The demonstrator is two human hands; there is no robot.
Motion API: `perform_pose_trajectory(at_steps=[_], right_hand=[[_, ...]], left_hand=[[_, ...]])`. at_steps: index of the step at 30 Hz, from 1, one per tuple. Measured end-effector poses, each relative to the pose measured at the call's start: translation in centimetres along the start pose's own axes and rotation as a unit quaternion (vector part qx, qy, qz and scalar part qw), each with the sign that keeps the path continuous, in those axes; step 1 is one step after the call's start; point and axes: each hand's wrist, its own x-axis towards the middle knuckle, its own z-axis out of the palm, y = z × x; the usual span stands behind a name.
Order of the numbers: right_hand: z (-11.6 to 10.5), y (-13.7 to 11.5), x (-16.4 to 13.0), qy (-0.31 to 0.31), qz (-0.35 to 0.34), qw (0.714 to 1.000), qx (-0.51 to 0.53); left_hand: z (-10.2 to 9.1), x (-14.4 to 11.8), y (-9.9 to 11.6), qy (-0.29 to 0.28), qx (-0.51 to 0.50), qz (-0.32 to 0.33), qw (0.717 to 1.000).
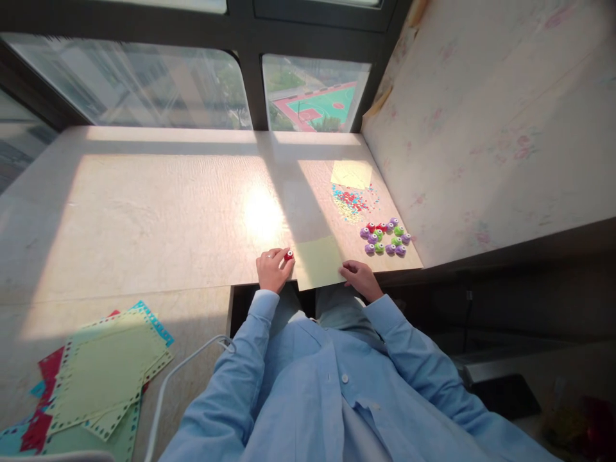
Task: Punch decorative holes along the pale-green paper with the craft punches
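My left hand rests on the pale tabletop and grips a small red paper punch at the left edge of a light green sheet. My right hand presses on the sheet's right lower corner, near the table's front edge. Both arms wear light blue sleeves.
Several small purple, green and red punches cluster at the right. Beyond them lie a scatter of coloured paper bits and a yellow sheet. A stack of punched coloured sheets lies lower left. A white cable runs beside it.
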Motion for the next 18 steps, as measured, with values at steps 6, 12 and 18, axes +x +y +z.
perform_pose_trajectory(at_steps=[6, 12, 18], right_hand=[[-0.2, -0.9, 2.5, -0.018, 0.042, 0.997, 0.062], [0.0, -0.7, 4.5, 0.003, -0.009, 1.000, -0.021], [-0.3, 0.0, 3.7, 0.023, -0.031, 0.998, 0.049]], left_hand=[[-0.1, 0.0, 0.1, 0.001, 0.004, -0.002, 1.000], [-0.2, 0.1, 0.0, 0.009, -0.023, -0.010, 1.000], [0.1, 0.2, -0.1, 0.026, -0.061, -0.064, 0.996]])
